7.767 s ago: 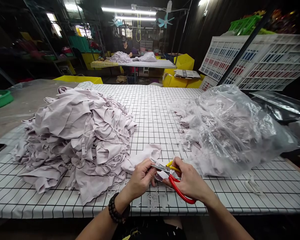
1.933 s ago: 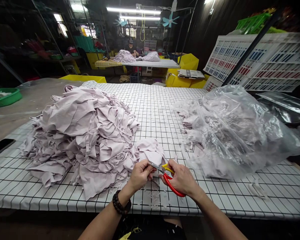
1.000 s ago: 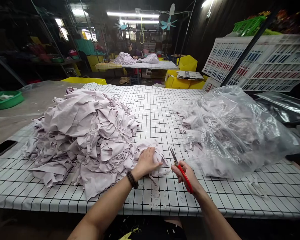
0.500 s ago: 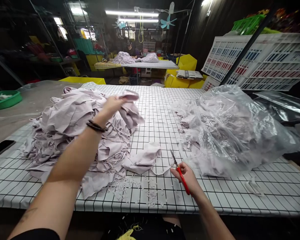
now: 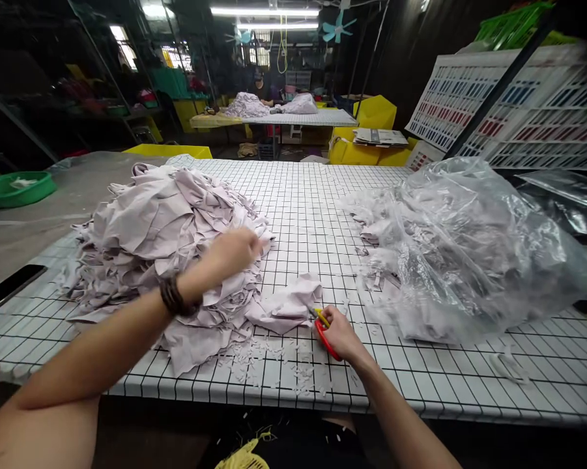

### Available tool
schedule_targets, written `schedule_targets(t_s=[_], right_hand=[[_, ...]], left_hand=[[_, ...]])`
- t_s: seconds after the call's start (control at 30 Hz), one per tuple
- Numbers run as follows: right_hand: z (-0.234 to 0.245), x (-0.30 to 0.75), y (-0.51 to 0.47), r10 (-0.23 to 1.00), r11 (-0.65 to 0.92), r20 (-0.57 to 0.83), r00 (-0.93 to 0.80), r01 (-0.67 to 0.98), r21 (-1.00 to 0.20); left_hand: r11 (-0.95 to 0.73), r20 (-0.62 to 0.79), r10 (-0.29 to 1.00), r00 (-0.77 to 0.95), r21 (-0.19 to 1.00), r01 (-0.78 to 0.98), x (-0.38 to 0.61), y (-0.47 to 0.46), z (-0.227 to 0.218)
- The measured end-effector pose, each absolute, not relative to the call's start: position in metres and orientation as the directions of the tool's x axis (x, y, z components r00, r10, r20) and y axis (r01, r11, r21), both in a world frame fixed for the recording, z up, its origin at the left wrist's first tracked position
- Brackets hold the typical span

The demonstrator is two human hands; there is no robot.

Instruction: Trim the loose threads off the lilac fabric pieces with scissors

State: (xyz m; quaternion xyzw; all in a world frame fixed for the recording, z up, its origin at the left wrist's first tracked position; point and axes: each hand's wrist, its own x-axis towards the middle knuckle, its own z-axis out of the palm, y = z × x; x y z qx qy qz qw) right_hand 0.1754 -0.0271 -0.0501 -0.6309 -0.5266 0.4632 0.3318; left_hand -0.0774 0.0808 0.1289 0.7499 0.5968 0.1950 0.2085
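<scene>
My right hand (image 5: pixel 339 333) is closed around scissors (image 5: pixel 326 339) with red and yellow handles, their blades pointing left at a loose pale lilac cloth piece (image 5: pixel 293 303). My left hand (image 5: pixel 239 251), blurred by motion, is over the right side of a big heap of pale lilac cloth pieces (image 5: pixel 151 221). Its fingers look curled, but whether they hold anything is unclear. White snippets (image 5: pixel 298 374) lie scattered on the table in front of the loose piece.
On the right of the gridded tabletop (image 5: pixel 303 202) sits a clear plastic bag (image 5: pixel 464 260) full of cloth. A phone (image 5: pixel 12 286) and a green basin (image 5: pixel 17 189) are at left. Behind stand yellow bins (image 5: pixel 346 146), another table (image 5: pixel 322 117) and a person (image 5: pixel 260 91).
My left hand has come down and right, and the cloth piece it held aloft no longer shows in it. My right hand has moved left, bringing the scissors to the loose piece.
</scene>
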Motion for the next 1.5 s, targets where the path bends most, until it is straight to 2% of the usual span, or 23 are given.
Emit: schedule_targets(t_s=[0.07, 0.1, 0.13, 0.17, 0.23, 0.3, 0.37, 0.43, 0.47, 0.53, 0.6, 0.67, 0.73, 0.77, 0.83, 0.9, 0.97, 1.07, 1.13, 1.17, 1.23, 1.37, 1.5], right_hand=[[-0.041, 0.182, -0.029, 0.968, -0.241, -0.251, -0.014, 0.231, -0.943], [-0.036, 0.185, -0.031, 0.965, -0.252, -0.259, -0.032, 0.141, -0.957], [-0.031, 0.187, -0.033, 0.962, -0.265, -0.268, -0.051, 0.047, -0.963], [-0.027, 0.188, -0.037, 0.960, -0.276, -0.273, -0.066, -0.037, -0.960], [-0.022, 0.188, -0.044, 0.960, -0.277, -0.269, -0.076, -0.131, -0.952], [-0.021, 0.188, -0.052, 0.965, -0.261, -0.254, -0.060, -0.147, -0.954], [-0.022, 0.188, -0.059, 0.969, -0.248, -0.245, -0.040, -0.139, -0.959], [-0.024, 0.190, -0.064, 0.968, -0.250, -0.248, -0.026, -0.126, -0.960], [-0.024, 0.191, -0.066, 0.969, -0.248, -0.248, -0.020, -0.120, -0.961], [-0.022, 0.192, -0.070, 0.971, -0.241, -0.241, -0.012, -0.108, -0.965], [-0.019, 0.192, -0.074, 0.973, -0.231, -0.231, -0.015, -0.103, -0.968], [-0.014, 0.190, -0.077, 0.976, -0.219, -0.218, -0.018, -0.105, -0.970], [-0.009, 0.188, -0.081, 0.978, -0.207, -0.206, -0.015, -0.102, -0.973], [-0.006, 0.187, -0.083, 0.979, -0.202, -0.203, -0.009, -0.099, -0.974], [-0.002, 0.185, -0.087, 0.980, -0.199, -0.200, 0.009, -0.092, -0.976], [0.003, 0.184, -0.093, 0.982, -0.181, -0.184, 0.049, -0.058, -0.982], [0.006, 0.183, -0.097, 0.982, -0.135, -0.132, 0.131, 0.014, -0.991], [0.010, 0.179, -0.099, 0.957, -0.033, 0.005, 0.289, 0.124, -0.992], [0.009, 0.176, -0.096, 0.934, 0.030, 0.085, 0.346, 0.161, -0.986], [0.008, 0.174, -0.094, 0.934, 0.054, 0.112, 0.340, 0.175, -0.983], [0.004, 0.170, -0.089, 0.943, 0.093, 0.157, 0.292, 0.220, -0.971], [-0.006, 0.162, -0.085, 0.963, 0.174, 0.233, 0.135, 0.350, -0.920], [-0.012, 0.161, -0.087, 0.980, 0.148, 0.182, 0.074, 0.331, -0.932]], left_hand=[[-0.201, -0.201, 0.891, 0.406, 0.628, 0.752, -0.050, 0.034, 0.082], [-0.107, -0.398, 0.702, 0.590, 0.761, 0.640, -0.038, 0.014, 0.059], [0.040, -0.453, 0.567, 0.688, 0.850, 0.526, -0.028, -0.003, 0.037], [0.176, -0.437, 0.557, 0.707, 0.893, 0.413, -0.019, -0.017, 0.017], [0.423, -0.441, 0.638, 0.632, 0.886, 0.191, -0.005, -0.034, -0.013], [0.590, -0.494, 0.691, 0.528, 0.807, -0.017, 0.004, -0.042, -0.031], [0.680, -0.548, 0.668, 0.503, 0.724, -0.114, 0.008, -0.046, -0.037], [0.638, -0.547, 0.694, 0.469, 0.768, -0.048, 0.008, -0.045, -0.034], [0.546, -0.506, 0.750, 0.425, 0.837, 0.031, 0.008, -0.043, -0.030], [0.257, -0.325, 0.880, 0.346, 0.939, 0.229, 0.009, -0.034, -0.021], [0.053, -0.222, 0.896, 0.385, 0.913, 0.405, 0.015, -0.018, -0.012], [0.070, -0.400, 0.762, 0.509, 0.833, 0.549, 0.026, 0.002, -0.006], [0.145, -0.634, 0.503, 0.587, 0.731, 0.667, 0.041, 0.020, -0.004], [0.164, -0.699, 0.393, 0.598, 0.693, 0.702, 0.048, 0.028, -0.004], [0.181, -0.726, 0.293, 0.622, 0.681, 0.710, 0.060, 0.039, -0.005], [0.194, -0.690, 0.298, 0.659, 0.720, 0.666, 0.067, 0.045, -0.002], [0.254, -0.596, 0.384, 0.705, 0.802, 0.540, 0.069, 0.048, 0.005], [0.417, -0.339, 0.592, 0.731, 0.905, 0.081, 0.065, 0.049, 0.026], [0.465, -0.202, 0.699, 0.686, 0.858, -0.220, 0.059, 0.045, 0.042], [0.471, -0.170, 0.727, 0.665, 0.829, -0.303, 0.055, 0.041, 0.049], [0.481, -0.164, 0.773, 0.613, 0.782, -0.397, 0.047, 0.029, 0.056], [0.541, -0.287, 0.802, 0.525, 0.721, -0.433, 0.029, 0.000, 0.040], [0.570, -0.368, 0.798, 0.477, 0.716, -0.403, 0.010, -0.021, 0.011]])
